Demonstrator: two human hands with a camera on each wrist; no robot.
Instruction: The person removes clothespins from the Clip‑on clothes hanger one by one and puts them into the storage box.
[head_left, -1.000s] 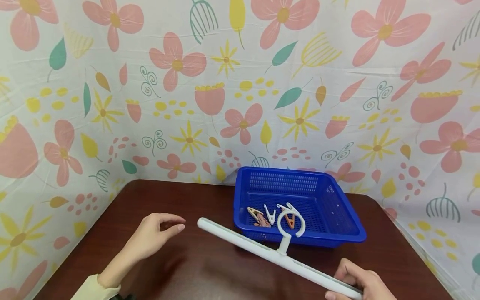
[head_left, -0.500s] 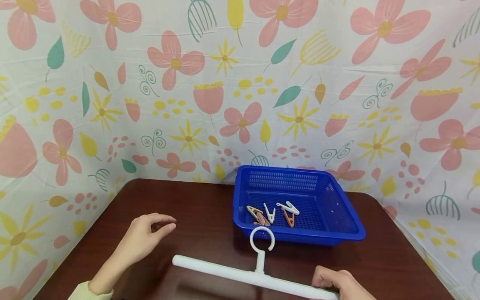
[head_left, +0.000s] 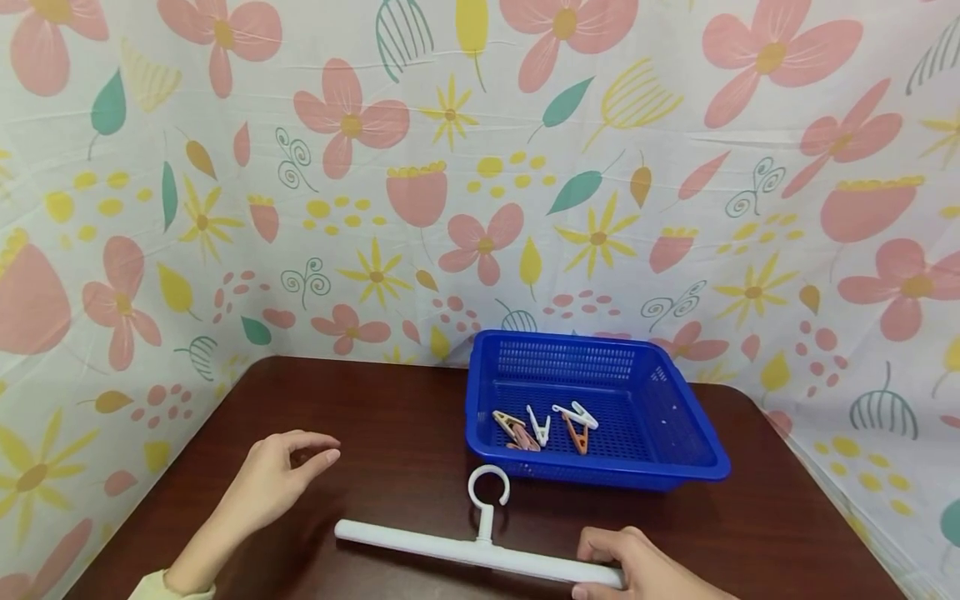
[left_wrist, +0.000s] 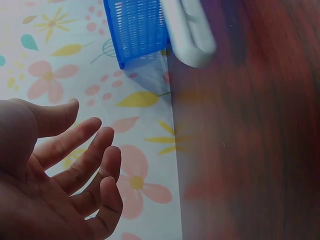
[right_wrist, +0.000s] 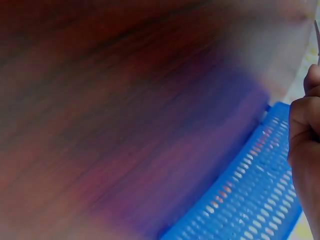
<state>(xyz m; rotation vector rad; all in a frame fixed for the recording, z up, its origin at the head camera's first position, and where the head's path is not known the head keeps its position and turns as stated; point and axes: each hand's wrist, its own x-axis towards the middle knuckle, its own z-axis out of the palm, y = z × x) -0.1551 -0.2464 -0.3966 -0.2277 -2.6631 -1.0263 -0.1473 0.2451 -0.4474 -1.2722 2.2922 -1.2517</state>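
Observation:
My right hand (head_left: 630, 562) grips the right end of a white hanger (head_left: 427, 543), a straight bar with an open ring hook (head_left: 472, 487) standing up from its middle. The bar runs level across the front of the table, close over the wood. To the left, my left hand (head_left: 262, 479) is held above the table with fingers relaxed and nothing in them. In the left wrist view its fingers (left_wrist: 87, 160) are loosely bent, and the free end of the hanger (left_wrist: 195, 40) shows beyond them. The right wrist view catches only part of my right hand (right_wrist: 306, 130) at its edge.
Behind the hanger stands a blue basket (head_left: 690, 437) with perforated walls. Several clothespins lie in it, among them a white clothespin (head_left: 538, 427) and an orange clothespin (head_left: 576, 435). A dark wooden table (head_left: 375, 400) meets a flower-patterned cloth (head_left: 420, 275) at the back and sides.
The right hand has brought the hanger left and down toward the front of the table, and the bar has turned nearer to level. The left hand has drifted slightly left and down.

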